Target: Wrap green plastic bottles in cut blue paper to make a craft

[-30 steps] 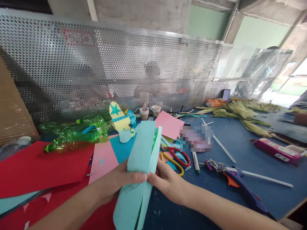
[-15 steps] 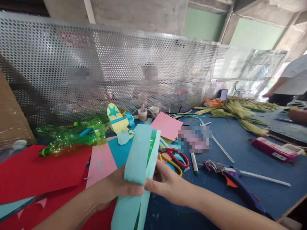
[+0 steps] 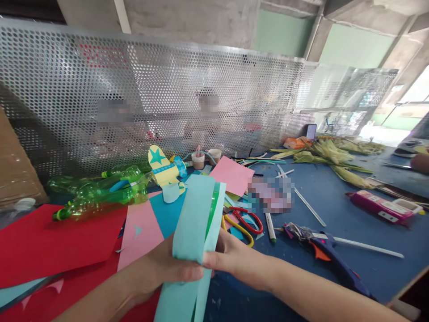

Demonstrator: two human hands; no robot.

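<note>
Head view: the pale-blue paper wrap [image 3: 189,214] is held at the lower middle, tilted slightly above the dark-blue table top [image 3: 241,304], with a strip of shiny green plastic [image 3: 212,210] showing through its long slit. The person's left hand [image 3: 157,264] grips the wrap from the left, its thumb laid flat across the broad flap; the right hand [image 3: 231,255] grips from the other side, its thumb tip bearing on the narrower flap close by the left thumb. Both hands pinch paper and core between thumb and fingers, though most fingertips are hidden behind. The edges meet only around the thumbs, and the slit gapes above and below, so an even closure probably calls for pressing outward from the middle toward each end, the two edges parallel. Pressure is best kept gentle, since the paper could crease and the thin-looking plastic might give. The dark-blue glue gun with an orange trigger [image 3: 330,250] lies on the table to the right, apart from the hands, and the scissors with red and yellow handles [image 3: 246,221] lie just beyond the right hand; the right elbow should stay clear of the gun.
</note>
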